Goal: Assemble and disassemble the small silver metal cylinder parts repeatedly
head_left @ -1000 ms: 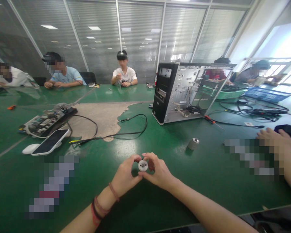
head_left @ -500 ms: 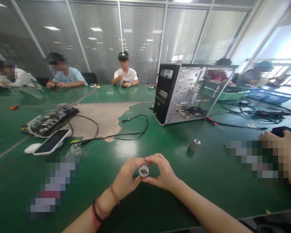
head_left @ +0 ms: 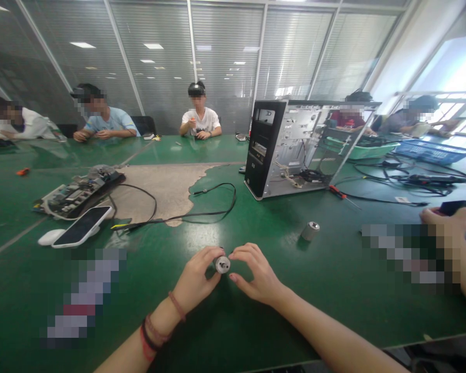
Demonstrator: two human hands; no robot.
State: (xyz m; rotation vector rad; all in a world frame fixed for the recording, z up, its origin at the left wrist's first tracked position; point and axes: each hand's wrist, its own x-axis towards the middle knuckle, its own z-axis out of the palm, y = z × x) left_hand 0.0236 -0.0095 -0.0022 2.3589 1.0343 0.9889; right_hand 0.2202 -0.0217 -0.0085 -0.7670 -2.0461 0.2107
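Left fingers (head_left: 208,252) pinch the small metal cylinder (head_left: 222,264) over the near middle of the bench (head_left: 217,334); right fingers (head_left: 244,252) curve wide just beside it! Off right sits another cylinder (head_left: 310,231), and farther back, a computer case (head_left: 291,147).

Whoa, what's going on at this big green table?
Somebody is busy with a small round metal part. Their left hand grips it, and their right hand is open close beside it; whether a fingertip touches is hard to tell. Another metal cylinder sits on the table, in front of an open computer case. Off to the right, another person's hands hold something black.
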